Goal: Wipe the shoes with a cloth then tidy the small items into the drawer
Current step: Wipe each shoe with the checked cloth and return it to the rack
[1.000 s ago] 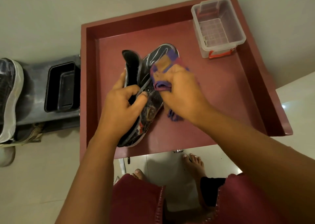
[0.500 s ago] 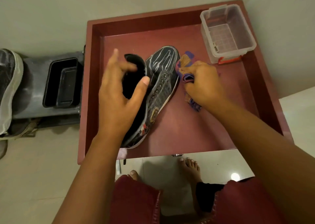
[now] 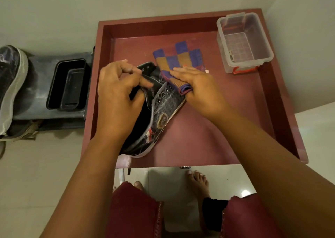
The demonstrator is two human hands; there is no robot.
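Note:
A dark patterned shoe (image 3: 164, 109) with a pale sole lies in the open red drawer (image 3: 208, 132), toe pointing away from me. My left hand (image 3: 117, 96) pinches the shoe's tongue and collar near the opening. My right hand (image 3: 197, 85) lies flat with straight fingers on a purple and orange checked cloth (image 3: 179, 58), pressing it on the shoe's toe end; the thumb is tucked under the cloth's folded edge. The cloth spreads out beyond the toe onto the drawer floor.
A clear plastic box (image 3: 244, 42) with red clips stands in the drawer's far right corner. Left of the drawer, a grey shelf holds a black tray (image 3: 68, 85) and another dark shoe (image 3: 10, 85). My bare feet are on the tiled floor below.
My left hand, open above the shoe half a second ago, now pinches its tongue. My right hand moved the cloth from beside the shoe onto the toe, and the cloth has spread open.

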